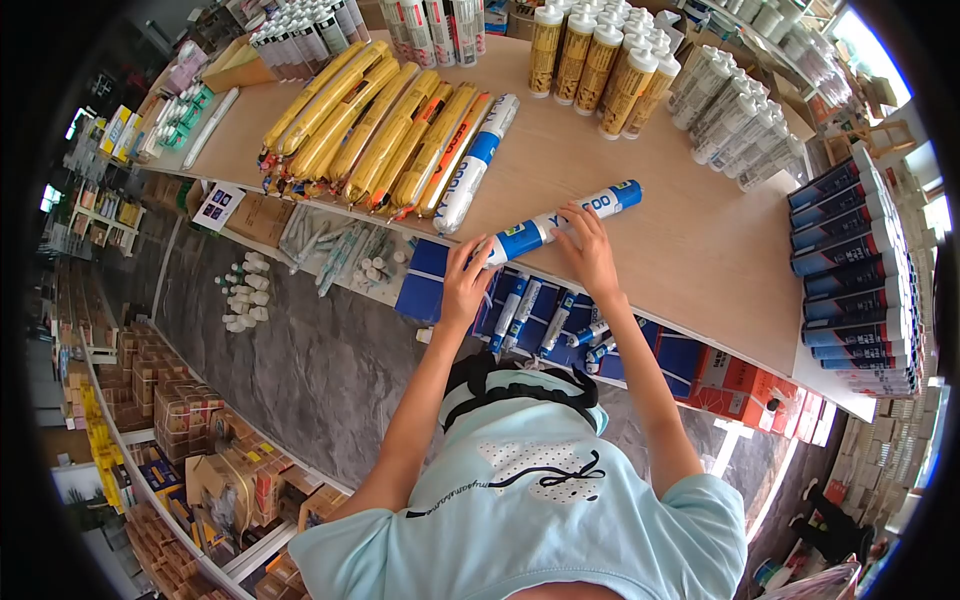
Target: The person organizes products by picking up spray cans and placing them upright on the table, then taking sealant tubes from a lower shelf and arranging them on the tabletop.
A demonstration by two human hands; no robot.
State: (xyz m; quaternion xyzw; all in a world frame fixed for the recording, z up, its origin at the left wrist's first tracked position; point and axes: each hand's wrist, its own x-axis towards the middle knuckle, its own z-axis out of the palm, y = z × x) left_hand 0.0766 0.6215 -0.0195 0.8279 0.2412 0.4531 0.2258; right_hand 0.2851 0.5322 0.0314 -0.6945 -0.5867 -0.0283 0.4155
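Note:
A blue-and-white sealant sausage (548,226) lies slantwise near the front edge of the table, its right end farther back. My left hand (466,282) is closed round its near left end. My right hand (588,252) grips it right of the middle, fingers over the top and thumb on the near side. Farther back to the left, another blue-and-white sausage (478,165) lies alongside a row of yellow sealant sausages (375,125). The undersides of my fingers are hidden by the sausage.
Gold cartridges (590,65) and white cartridges (735,125) stand at the back of the wooden table (690,235). Dark blue cartridges (845,260) are stacked at its right end. Below the front edge, an open blue box (425,280) holds more sausages. Cartons (185,410) fill shelves at left.

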